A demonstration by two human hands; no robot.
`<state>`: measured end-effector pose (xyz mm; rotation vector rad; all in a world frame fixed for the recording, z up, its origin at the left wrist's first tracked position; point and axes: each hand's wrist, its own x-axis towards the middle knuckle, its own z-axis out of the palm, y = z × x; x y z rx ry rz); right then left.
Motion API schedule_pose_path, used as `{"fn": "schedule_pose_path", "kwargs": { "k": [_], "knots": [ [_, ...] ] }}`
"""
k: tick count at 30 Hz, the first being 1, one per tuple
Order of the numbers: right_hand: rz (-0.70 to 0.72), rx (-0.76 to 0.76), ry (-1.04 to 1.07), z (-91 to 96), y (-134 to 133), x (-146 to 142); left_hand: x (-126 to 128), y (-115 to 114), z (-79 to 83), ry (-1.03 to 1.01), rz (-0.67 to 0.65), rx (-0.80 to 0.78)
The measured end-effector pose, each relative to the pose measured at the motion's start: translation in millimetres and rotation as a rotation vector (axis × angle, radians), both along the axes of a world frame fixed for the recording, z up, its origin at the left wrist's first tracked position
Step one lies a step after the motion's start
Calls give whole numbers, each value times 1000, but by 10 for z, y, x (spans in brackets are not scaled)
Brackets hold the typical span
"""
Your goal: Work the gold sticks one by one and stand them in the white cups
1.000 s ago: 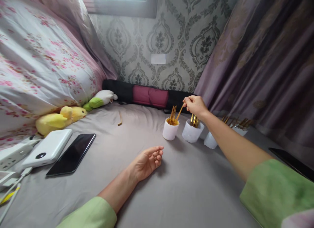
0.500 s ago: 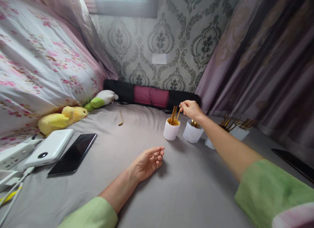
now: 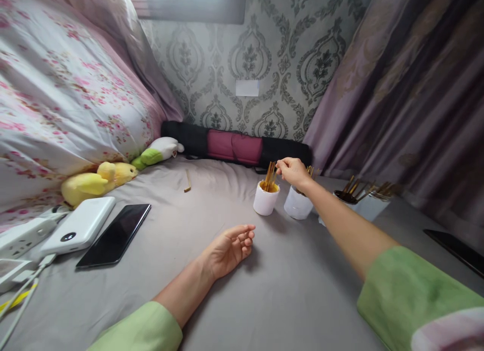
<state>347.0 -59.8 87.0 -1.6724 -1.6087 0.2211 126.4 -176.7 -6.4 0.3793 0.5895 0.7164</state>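
My right hand (image 3: 294, 173) reaches over the cups on the right. Its fingertips are pinched on a thin brown stick at the right side of a bunch of sticks (image 3: 269, 175). The bunch stands in a white-wrapped cup (image 3: 266, 202) with a yellow inside. A second white-wrapped cup (image 3: 297, 206) stands just to the right, below my right hand; its sticks are partly hidden by the hand. Palm up on the grey sheet, my left hand (image 3: 231, 251) lies in front of the first cup, loosely curled and holding nothing.
More cups with sticks, including a dark-mouthed cup (image 3: 346, 197), stand beyond my right forearm. A thin golden stick (image 3: 188, 181) lies apart on the sheet. Leftward are a phone (image 3: 114, 236), a white power bank (image 3: 80, 226), a power strip (image 3: 26, 237) and plush toys (image 3: 94, 183).
The stick at my right fingertips was leaning out toward the hand and now stands closer to the bunch. My left hand stays in place. The view has shifted slightly.
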Motion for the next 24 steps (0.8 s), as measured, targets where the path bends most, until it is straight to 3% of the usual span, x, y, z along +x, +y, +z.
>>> {"fn": "schedule_pose_path", "kwargs": {
  "k": [24],
  "knots": [
    [1,-15,55,-125,38,49,3,6,-14,-15,-4,0]
  ]
}}
